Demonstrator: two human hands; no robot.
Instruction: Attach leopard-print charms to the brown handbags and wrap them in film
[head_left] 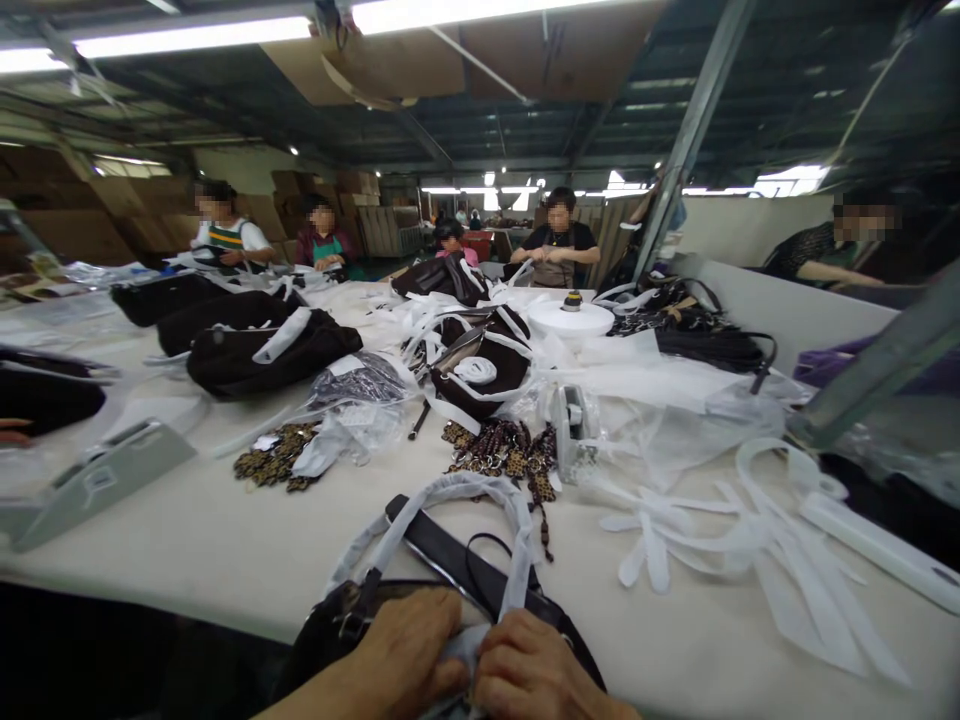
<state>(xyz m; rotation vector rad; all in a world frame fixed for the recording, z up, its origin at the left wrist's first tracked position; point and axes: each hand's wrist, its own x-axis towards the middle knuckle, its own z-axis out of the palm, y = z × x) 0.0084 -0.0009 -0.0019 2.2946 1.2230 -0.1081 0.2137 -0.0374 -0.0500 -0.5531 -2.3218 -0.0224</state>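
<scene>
A black handbag [570,632] lies at the near edge of the table in front of me. Its looped handle [450,490] is wrapped in white material, and a flat black strap [439,548] lies across the bag's top. My left hand [409,640] rests over the bag's opening, fingers curled around white wrapping [469,645]. Close beside it, my right hand [529,670] has its fingers bent onto the same wrapping, at the foot of the handle. The fingertips of both hands are partly hidden.
Patterned charms [499,450] and a tape dispenser [574,435] stand beyond the bag. White strips [750,540] lie at right, dark bags [270,350] at back left, a grey-green dispenser [112,475] at left. Several people work behind. A metal post [885,350] slants at right.
</scene>
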